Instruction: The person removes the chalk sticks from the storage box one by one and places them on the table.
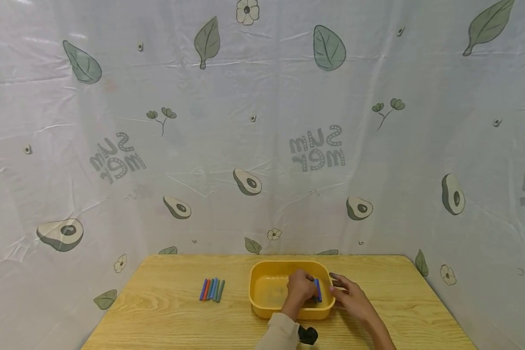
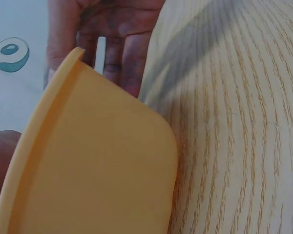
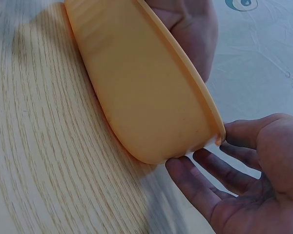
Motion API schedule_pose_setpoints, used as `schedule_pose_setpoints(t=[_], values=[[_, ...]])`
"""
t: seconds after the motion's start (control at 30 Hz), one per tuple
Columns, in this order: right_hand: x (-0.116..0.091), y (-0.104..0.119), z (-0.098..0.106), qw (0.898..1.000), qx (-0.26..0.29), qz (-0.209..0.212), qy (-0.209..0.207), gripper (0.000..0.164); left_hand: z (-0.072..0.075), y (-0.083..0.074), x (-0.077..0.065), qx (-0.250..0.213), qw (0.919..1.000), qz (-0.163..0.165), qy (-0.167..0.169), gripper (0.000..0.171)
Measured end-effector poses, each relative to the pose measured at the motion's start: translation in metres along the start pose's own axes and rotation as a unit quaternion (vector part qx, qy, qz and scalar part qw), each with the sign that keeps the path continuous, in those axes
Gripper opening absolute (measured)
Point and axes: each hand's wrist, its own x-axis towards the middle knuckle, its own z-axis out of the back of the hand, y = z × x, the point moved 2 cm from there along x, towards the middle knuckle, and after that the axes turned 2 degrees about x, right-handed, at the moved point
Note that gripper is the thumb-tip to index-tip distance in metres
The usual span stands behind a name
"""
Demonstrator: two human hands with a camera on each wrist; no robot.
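Note:
A yellow plastic basin (image 1: 271, 263) stands on the wooden table. My left hand (image 1: 301, 286) reaches down inside its right half, fingers bent downward beside a blue crayon (image 1: 318, 290). Its fingertips are hidden in the head view, so whether they pinch a crayon does not show. Only a dark part of the left hand (image 2: 2, 163) shows behind the rim in the left wrist view. At the basin's right end, my right hand (image 3: 263, 175) grips the rim, its thumb at the edge and fingers against the outer wall.
Left of the basin, several blue, red and green crayons (image 1: 212, 290) lie side by side in a slanted row. A printed curtain (image 1: 271, 146) surrounds the table (image 1: 170, 311) at the back and sides. A black strap device (image 1: 307, 335) sits at the left wrist.

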Motion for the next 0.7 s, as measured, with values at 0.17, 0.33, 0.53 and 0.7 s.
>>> schedule_pose_setpoints(t=[0.17,0.33,0.53,0.7], values=[[0.001,0.001,0.001,1.0,0.004,0.003,-0.003,0.061,0.008,0.005,-0.001,-0.049,0.9986,0.002,0.019,0.028],[0.0,0.001,0.001,1.0,0.005,0.006,-0.005,0.062,0.021,0.009,-0.004,-0.115,0.9919,0.003,0.052,0.03],[-0.001,0.0,0.0,1.0,0.005,0.001,-0.009,0.061,0.034,0.013,-0.002,-0.189,0.9787,0.006,0.079,0.034],[0.0,-0.002,0.0,1.0,0.008,-0.003,-0.001,0.062,0.05,0.021,0.0,-0.224,0.9703,0.002,0.092,0.035]])
